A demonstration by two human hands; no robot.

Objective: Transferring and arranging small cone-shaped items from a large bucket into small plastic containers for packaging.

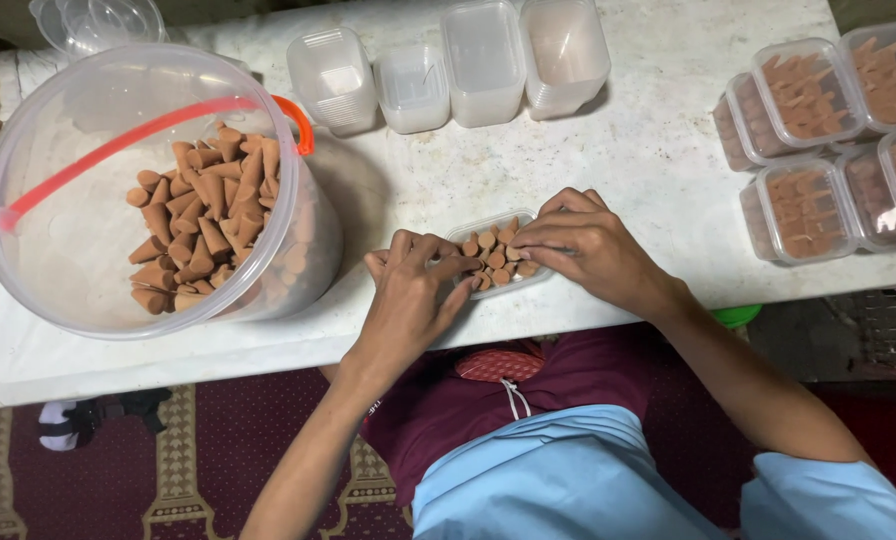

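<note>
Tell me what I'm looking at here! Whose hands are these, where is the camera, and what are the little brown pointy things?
The camera sits on a person's head and looks down, so you see that person's own two bare hands. The left hand and right hand both touch a small clear plastic box with little brown cone-shaped pieces standing inside. It lies on a white marbled table. To the left stands a big clear plastic bucket with an orange handle, partly filled with more loose brown cones. At the far edge are empty clear plastic boxes. On the right are closed clear boxes already filled with cones.
</note>
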